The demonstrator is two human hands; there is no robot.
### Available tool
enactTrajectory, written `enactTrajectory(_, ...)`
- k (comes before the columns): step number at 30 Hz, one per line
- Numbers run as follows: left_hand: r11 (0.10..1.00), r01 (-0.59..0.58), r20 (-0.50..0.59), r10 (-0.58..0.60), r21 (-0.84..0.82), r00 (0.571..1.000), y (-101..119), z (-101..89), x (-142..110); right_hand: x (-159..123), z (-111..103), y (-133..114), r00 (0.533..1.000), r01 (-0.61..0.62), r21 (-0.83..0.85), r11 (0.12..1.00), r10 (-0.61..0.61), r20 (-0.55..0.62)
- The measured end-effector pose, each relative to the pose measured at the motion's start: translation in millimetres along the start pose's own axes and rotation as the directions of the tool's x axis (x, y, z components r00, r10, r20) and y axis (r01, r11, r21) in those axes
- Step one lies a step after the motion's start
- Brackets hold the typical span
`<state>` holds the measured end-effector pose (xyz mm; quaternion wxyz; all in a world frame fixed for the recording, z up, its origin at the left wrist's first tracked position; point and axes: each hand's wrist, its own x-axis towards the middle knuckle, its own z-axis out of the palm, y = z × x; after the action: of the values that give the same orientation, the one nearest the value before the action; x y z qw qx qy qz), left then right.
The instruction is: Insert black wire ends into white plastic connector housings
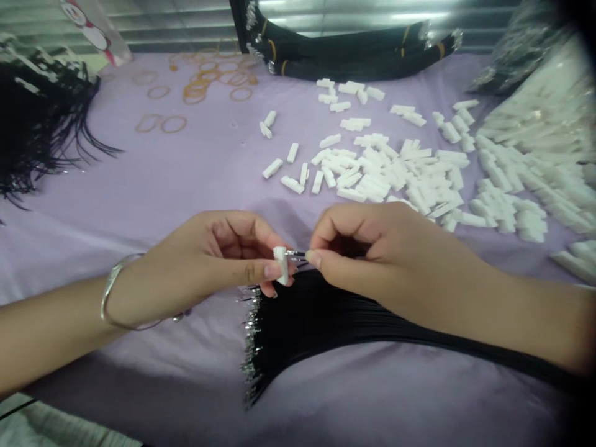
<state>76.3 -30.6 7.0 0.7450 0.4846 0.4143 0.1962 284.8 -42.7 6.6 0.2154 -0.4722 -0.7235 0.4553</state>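
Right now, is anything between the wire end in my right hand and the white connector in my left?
Nothing visible stands between them: the black wire's metal end, pinched in your right hand, reaches the white connector held in your left hand.

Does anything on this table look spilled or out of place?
Yes, the small white plastic connector housings lie scattered loose across the lilac cloth, as if tipped out, and thin amber rubber bands are strewn near the far edge. The long black wires look far tidier.
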Motion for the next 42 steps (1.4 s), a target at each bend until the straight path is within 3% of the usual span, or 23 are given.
enactTrajectory(17,0.997,0.065,-0.043,-0.063,0.038,0.997,8.4,6.4,1.7,-1.3,-0.2,0.4,0.999,0.020,-0.047,0.999,-0.022,-0.032)
enactTrajectory(30,0.991,0.072,-0.060,-0.065,0.117,0.996,8.7,4.4,0.5,0.7,-2.9,-4.4,0.998,-0.059,-0.051,0.997,0.060,0.028)
enactTrajectory(42,0.992,0.061,-0.046,-0.056,0.111,0.997,6.4,2.6,0.4,1.2,2.3,1.7,0.997,0.079,-0.162,0.984,-0.073,0.039)
